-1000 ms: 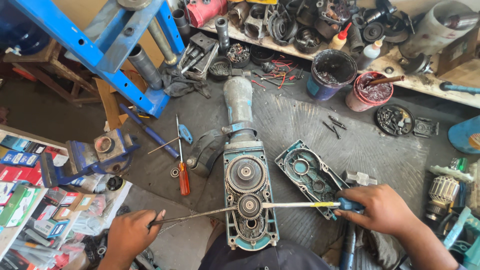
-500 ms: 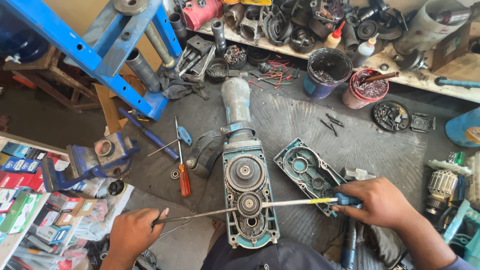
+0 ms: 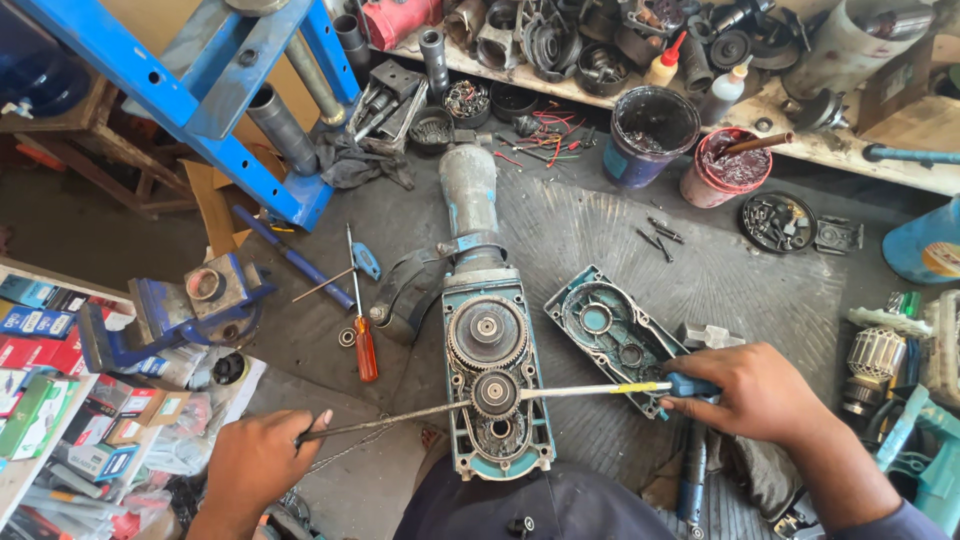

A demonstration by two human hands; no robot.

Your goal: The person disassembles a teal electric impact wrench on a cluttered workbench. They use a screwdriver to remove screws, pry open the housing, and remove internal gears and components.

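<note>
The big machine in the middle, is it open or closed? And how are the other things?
power tool gearbox: open, gears showing
gearbox cover: off, lying beside it, inside up
left hand: gripping a thin metal rod that points at the small gear
right hand: gripping a blue-handled screwdriver, tip at the small gear
orange-handled screwdriver: lying unused
dark bucket: uncovered
</note>
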